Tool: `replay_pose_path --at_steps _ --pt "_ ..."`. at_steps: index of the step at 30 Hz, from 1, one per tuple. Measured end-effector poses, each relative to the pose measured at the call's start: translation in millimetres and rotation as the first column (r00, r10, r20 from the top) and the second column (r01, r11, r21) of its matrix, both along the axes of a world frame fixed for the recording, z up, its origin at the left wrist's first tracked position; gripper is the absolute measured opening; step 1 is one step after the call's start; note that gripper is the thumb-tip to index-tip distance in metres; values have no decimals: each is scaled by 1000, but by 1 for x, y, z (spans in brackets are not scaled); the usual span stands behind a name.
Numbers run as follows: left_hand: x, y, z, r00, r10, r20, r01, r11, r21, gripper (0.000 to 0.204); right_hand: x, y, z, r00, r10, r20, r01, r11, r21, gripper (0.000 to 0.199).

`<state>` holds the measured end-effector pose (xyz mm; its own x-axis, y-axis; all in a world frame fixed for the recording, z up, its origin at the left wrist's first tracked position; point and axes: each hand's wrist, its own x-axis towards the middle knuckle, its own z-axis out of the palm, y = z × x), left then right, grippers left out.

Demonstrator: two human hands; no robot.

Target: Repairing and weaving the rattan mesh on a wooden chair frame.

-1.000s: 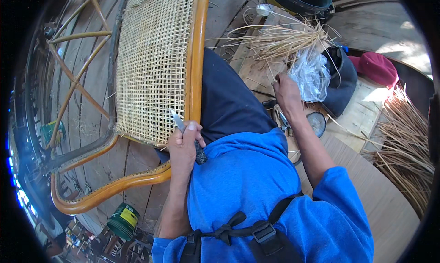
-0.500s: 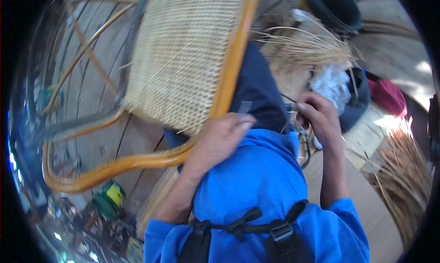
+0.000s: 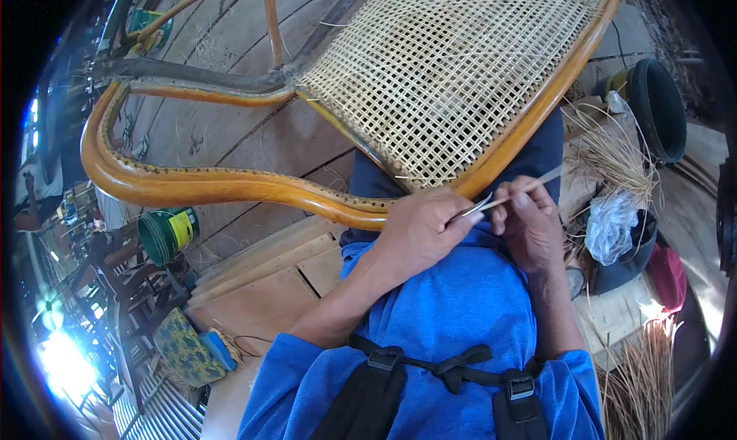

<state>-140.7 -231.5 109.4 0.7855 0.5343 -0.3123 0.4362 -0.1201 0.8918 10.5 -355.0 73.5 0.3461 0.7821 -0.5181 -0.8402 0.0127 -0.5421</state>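
Observation:
A wooden chair frame (image 3: 207,188) with a woven cane panel (image 3: 430,64) lies tilted across my lap. The weave is open and pale, and a row of small holes runs along the frame's curved rail. My left hand (image 3: 424,224) is closed beside the panel's near corner, with a slim shiny metal tool (image 3: 481,203) at its thumb and fingertips; its exact kind I cannot tell. Just to the right, the fingers of my right hand (image 3: 531,224) pinch a thin pale cane strip (image 3: 543,179). One end points up and right; the other meets the metal tool.
Loose cane strands (image 3: 614,152), a clear plastic bag (image 3: 612,227), a dark bucket (image 3: 659,110) and a maroon cloth item (image 3: 666,279) lie at the right. A bundle of brown strands (image 3: 641,386) is lower right. A green tin (image 3: 167,235) stands left, above a patterned block (image 3: 186,348).
The chair now appears farther right and lower in the view. My right hand has come in next to my left, and a cane strip and metal tool now show between them.

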Motion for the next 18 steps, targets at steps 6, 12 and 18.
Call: replay_pose_path --at_steps 6,12,18 --pt "-5 -8 -11 960 109 -258 -88 992 92 23 -2 14 -18 942 108 318 -1 947 -320 13" --pt "16 -6 -13 934 78 -350 -71 997 32 20 50 -6 -2 878 83 472 35 971 -235 6" --pt "45 -12 -15 971 7 -240 -57 978 -203 17 102 -22 21 861 129 493 -6 970 -244 8"
